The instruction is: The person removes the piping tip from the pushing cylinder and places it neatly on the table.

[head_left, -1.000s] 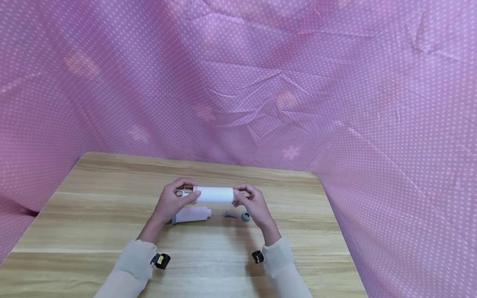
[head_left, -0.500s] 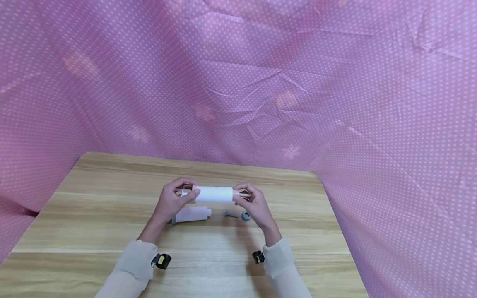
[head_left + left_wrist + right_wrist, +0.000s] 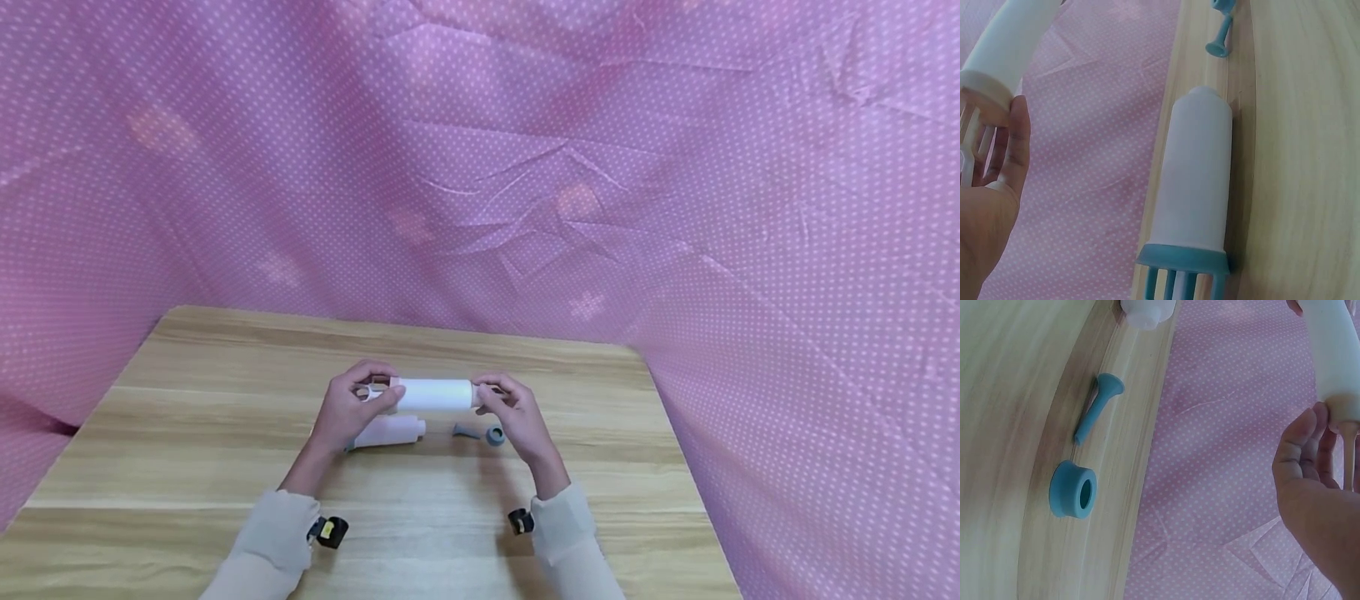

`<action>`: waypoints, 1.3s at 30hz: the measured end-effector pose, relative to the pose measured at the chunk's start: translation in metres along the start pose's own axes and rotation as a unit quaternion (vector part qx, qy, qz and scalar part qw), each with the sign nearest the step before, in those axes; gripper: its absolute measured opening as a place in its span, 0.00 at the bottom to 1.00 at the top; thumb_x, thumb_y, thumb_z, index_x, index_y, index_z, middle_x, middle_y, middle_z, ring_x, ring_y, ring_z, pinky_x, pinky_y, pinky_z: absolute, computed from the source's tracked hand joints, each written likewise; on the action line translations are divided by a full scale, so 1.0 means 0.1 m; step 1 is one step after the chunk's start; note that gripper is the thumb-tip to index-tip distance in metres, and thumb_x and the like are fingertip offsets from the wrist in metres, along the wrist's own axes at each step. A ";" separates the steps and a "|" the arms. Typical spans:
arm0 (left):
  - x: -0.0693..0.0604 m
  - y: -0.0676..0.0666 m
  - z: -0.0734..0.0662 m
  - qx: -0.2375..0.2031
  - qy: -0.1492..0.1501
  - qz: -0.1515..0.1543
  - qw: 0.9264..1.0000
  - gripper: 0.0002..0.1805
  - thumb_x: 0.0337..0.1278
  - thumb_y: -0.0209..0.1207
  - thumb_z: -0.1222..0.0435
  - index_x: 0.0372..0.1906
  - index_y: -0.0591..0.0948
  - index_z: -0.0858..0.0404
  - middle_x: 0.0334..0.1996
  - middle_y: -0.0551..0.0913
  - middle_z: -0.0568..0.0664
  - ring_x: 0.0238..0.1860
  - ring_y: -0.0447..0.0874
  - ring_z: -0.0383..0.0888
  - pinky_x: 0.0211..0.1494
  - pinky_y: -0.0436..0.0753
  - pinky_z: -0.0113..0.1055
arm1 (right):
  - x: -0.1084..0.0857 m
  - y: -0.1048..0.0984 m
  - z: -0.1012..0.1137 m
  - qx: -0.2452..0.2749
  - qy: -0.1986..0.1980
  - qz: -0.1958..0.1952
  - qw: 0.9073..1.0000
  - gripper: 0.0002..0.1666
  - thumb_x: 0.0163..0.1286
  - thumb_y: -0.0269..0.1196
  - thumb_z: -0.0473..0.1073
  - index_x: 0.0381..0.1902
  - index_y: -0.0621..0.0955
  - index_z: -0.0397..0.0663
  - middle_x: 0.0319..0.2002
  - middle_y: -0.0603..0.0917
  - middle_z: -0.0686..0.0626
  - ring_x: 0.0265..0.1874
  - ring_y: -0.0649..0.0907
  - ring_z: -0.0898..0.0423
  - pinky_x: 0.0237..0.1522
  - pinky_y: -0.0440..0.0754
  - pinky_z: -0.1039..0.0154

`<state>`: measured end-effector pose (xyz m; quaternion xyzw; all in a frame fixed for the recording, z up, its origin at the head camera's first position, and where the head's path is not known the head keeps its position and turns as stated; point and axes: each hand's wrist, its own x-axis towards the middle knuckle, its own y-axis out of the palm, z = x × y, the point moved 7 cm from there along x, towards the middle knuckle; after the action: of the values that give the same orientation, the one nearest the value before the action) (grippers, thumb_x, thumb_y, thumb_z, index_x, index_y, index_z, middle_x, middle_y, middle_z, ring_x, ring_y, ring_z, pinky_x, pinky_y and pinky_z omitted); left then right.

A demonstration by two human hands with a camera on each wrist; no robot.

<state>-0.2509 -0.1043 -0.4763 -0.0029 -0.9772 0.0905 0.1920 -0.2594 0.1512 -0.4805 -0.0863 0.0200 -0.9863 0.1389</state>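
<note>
A white cylinder (image 3: 435,394) is held level above the table between both hands. My left hand (image 3: 348,410) grips its left end, where a pale slotted piece (image 3: 977,128) shows between palm and fingers. With thumb and fingertips, my right hand (image 3: 519,417) pinches the right end, from which a thin pale stem (image 3: 1348,456) sticks out. Below the cylinder lies a second white cylinder (image 3: 1192,169) on its side, with a teal slotted end (image 3: 1184,257). To its right are a teal flared stem (image 3: 1094,411) and a teal ring (image 3: 1072,489).
The wooden table (image 3: 420,533) spans the lower part of the head view. Pink dotted cloth (image 3: 480,167) hangs behind it and along both sides. A small black device is strapped at each wrist, the left one (image 3: 332,532) and the right one (image 3: 521,522).
The held cylinder and both hands have shifted very slightly down and to the right. My right fingers have moved a little at the cylinder's right end. The items on the table stay in place.
</note>
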 end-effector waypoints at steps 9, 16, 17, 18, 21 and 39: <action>0.00 -0.01 -0.07 0.004 -0.003 -0.009 1.000 0.12 0.56 0.70 0.69 0.46 0.85 0.67 0.44 0.84 0.53 0.45 0.80 0.39 0.42 0.77 0.35 | -0.01 0.00 -0.05 0.025 0.016 0.011 0.999 0.21 0.72 0.63 0.34 0.60 0.76 0.32 0.58 0.77 0.37 0.51 0.81 0.48 0.51 0.85 0.55; 0.01 -0.03 -0.01 -0.006 0.004 -0.015 1.000 0.11 0.56 0.71 0.67 0.45 0.86 0.62 0.43 0.84 0.48 0.45 0.81 0.41 0.42 0.76 0.38 | -0.03 0.05 -0.07 0.035 0.011 0.052 0.998 0.23 0.76 0.61 0.37 0.65 0.73 0.33 0.58 0.76 0.35 0.48 0.82 0.46 0.48 0.86 0.53; 0.01 -0.03 -0.01 -0.007 0.004 -0.015 1.000 0.11 0.56 0.71 0.67 0.45 0.86 0.62 0.43 0.84 0.49 0.45 0.81 0.41 0.42 0.77 0.38 | -0.03 0.05 -0.07 0.036 0.010 0.049 0.998 0.23 0.77 0.60 0.38 0.64 0.73 0.33 0.57 0.76 0.36 0.47 0.83 0.46 0.48 0.86 0.54; 0.01 -0.03 -0.02 -0.006 0.007 -0.015 1.000 0.12 0.56 0.71 0.68 0.45 0.86 0.63 0.43 0.84 0.49 0.45 0.81 0.41 0.42 0.77 0.37 | -0.03 0.04 -0.07 0.036 0.009 0.043 0.998 0.22 0.78 0.59 0.40 0.64 0.73 0.33 0.56 0.77 0.36 0.46 0.83 0.47 0.47 0.86 0.54; 0.01 -0.02 -0.02 0.002 0.009 -0.012 1.000 0.13 0.55 0.71 0.70 0.46 0.86 0.65 0.44 0.84 0.52 0.45 0.81 0.41 0.42 0.79 0.35 | -0.02 0.02 -0.07 0.036 0.009 0.021 0.999 0.21 0.80 0.57 0.44 0.60 0.76 0.32 0.54 0.79 0.37 0.45 0.84 0.49 0.46 0.86 0.55; -0.01 0.00 -0.15 0.009 0.014 -0.008 1.000 0.13 0.54 0.70 0.74 0.46 0.85 0.69 0.44 0.84 0.59 0.43 0.82 0.39 0.42 0.80 0.33 | -0.02 -0.01 -0.02 0.045 -0.013 0.006 0.999 0.15 0.77 0.59 0.38 0.47 0.79 0.25 0.52 0.81 0.38 0.46 0.82 0.51 0.49 0.85 0.57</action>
<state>-0.2444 -0.1018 -0.4628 0.0058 -0.9737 0.0973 0.2060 -0.2585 0.1530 -0.4826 -0.0923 -0.0255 -0.9842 0.1492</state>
